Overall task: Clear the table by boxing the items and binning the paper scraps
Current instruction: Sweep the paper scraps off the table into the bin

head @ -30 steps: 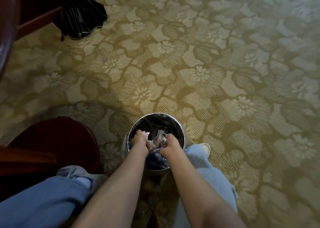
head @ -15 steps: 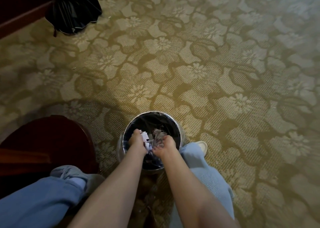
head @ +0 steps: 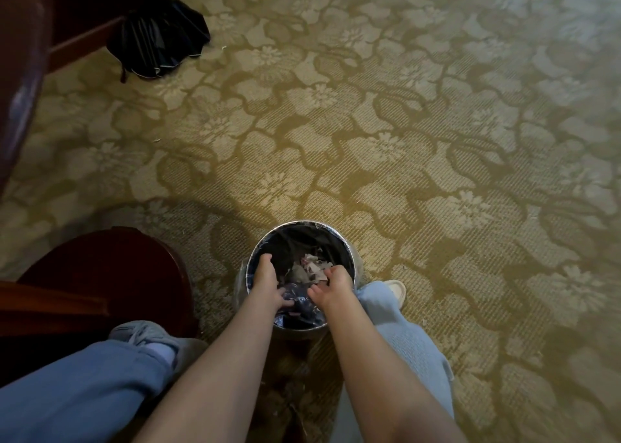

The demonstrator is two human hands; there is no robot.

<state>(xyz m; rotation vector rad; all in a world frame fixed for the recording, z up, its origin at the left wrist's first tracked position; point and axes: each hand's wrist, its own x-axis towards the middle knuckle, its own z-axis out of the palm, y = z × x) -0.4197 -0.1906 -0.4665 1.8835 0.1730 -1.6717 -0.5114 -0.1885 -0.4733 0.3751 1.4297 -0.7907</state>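
Paper scraps (head: 311,268) are lying in the bin (head: 302,223) as a pale crumpled heap on the dark liner (head: 299,308); the bin stands on the patterned carpet (head: 369,123) at the near edge, right between the person's knees; the left hand (head: 265,276) hangs over the left side of the opening and the right hand (head: 336,286) over the right side, both backs-up with fingers drooping into it; thumbs are spread away from the fingers and there's no paper in either, so I'd call both grips loose and empty, though the fingertips dip a bit out of sight; progress-wise, my read is the binning part is pretty much done for this handful; what's left is anyone's guess, because the table top and any box aren't in shot, so no idea if the items are boxed or if more scraps are waiting up there; other hard-to-read stuff: the dark red wooden thing (head: 100,274) at near left is cut off by the frame, could be a chair seat or a table base; a black bundle (head: 161,36) at far left on the carpet might be a folded umbrella or a bag, can't say; the wrists cover the bin's near rim, and how deep the heap goes isn't visible; one pale shoe (head: 396,289) peeks out just right of the bin.
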